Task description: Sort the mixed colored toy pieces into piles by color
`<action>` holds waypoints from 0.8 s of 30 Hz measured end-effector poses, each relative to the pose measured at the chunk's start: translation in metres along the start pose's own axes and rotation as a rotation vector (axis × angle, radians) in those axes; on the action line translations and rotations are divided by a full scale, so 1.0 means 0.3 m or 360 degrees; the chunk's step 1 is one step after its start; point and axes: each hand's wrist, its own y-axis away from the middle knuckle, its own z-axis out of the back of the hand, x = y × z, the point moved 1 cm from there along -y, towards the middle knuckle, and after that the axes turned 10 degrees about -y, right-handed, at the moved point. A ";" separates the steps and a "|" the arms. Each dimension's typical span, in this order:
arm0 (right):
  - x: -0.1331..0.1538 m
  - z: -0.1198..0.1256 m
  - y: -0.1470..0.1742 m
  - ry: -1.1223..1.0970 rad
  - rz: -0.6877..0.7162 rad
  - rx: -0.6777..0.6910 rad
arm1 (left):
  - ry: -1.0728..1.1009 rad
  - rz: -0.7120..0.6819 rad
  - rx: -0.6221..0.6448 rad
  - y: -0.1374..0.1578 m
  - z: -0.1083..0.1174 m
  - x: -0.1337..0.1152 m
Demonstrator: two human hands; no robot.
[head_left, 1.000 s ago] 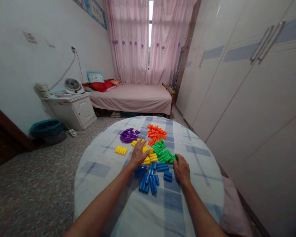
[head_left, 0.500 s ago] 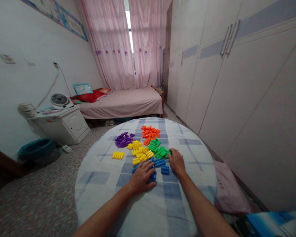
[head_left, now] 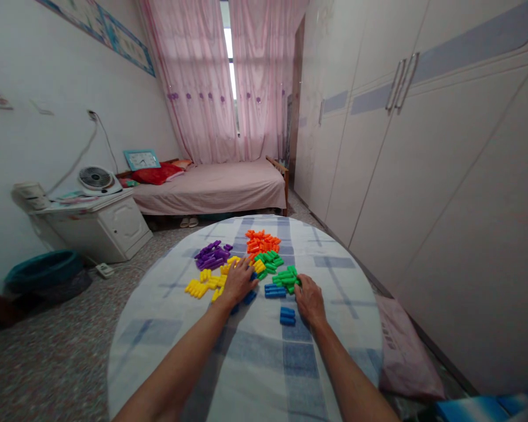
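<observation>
My left hand (head_left: 239,282) lies palm down with fingers spread over yellow peg-like plastic pieces (head_left: 197,288) and blue ones beside and beneath it, hiding part of both groups. My right hand (head_left: 311,299) has its fingers slightly bent and apart, with the tips against the right edge of the green pieces (head_left: 286,278). Just left of that hand lies a row of blue pieces (head_left: 275,291). Closer to me sits another small blue cluster (head_left: 287,316). Orange pieces (head_left: 263,241) are heaped at the back, and purple pieces (head_left: 212,255) at the back left.
The round table (head_left: 158,351) wears a white and blue checked cloth. Beyond it stand a bed (head_left: 211,187), a white cabinet (head_left: 118,231) carrying a fan (head_left: 95,179), and a teal bin (head_left: 44,269). Along the right runs a wardrobe (head_left: 405,193), with a pink bag (head_left: 407,346) near the table.
My left hand has moved forward and left from the blue pieces onto the yellow ones, which now spread further left. My right hand stays by the green pieces. The view has shifted slightly.
</observation>
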 end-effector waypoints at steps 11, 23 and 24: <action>0.040 0.034 -0.008 -0.0159 -0.0098 -0.0001 | 0.0385 -0.0763 0.0079 0.184 0.045 -0.276; 0.032 0.035 0.000 -0.0182 -0.0145 -0.0025 | 0.0102 -0.0420 0.0042 0.111 -0.016 -0.221; 0.031 0.037 0.001 -0.0196 -0.0139 -0.0020 | 0.0044 -0.0367 0.0061 0.102 -0.010 -0.208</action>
